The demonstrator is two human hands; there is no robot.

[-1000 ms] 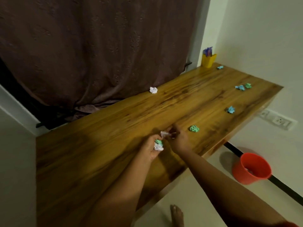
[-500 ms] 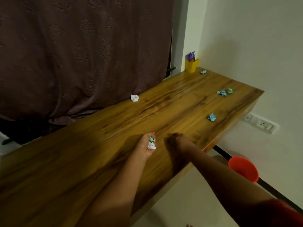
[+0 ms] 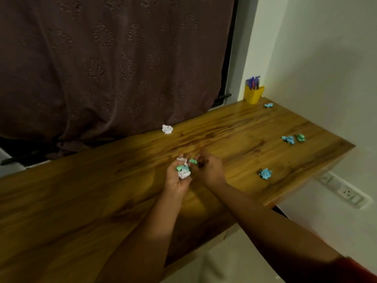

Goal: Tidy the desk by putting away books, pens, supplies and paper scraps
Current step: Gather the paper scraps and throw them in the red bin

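Both hands are hanging out over the middle of the wooden worktop [image 3: 106,201]. The left hand [image 3: 177,178] is cupped palm up, its fingers [image 3: 180,158] curling loosely around a small wad of crumpled scraps [image 3: 184,172], white and green mixed together. The right hand [image 3: 210,169] is sitting right beside it, fingers pinching a little green scrap [image 3: 193,160] and holding it against the left hand's pile.

The rest of the mess is lying loose on the worktop: a white paper ball [image 3: 167,129] is sitting at the back edge, just in front of the dark curtain [image 3: 114,64]. A blue ball [image 3: 265,173] is lying near the front edge, off to the right of the hands. Further right, a blue scrap [image 3: 288,139] and a green one [image 3: 300,137] are lying just beside each other, and one more small blue scrap [image 3: 268,105] is lying in the far corner near the yellow pen cup [image 3: 253,94]. That cup is standing upright in the corner by the wall, with pens [image 3: 253,82] sticking out of it.

A wall socket [image 3: 344,194] is showing below the worktop's right end.
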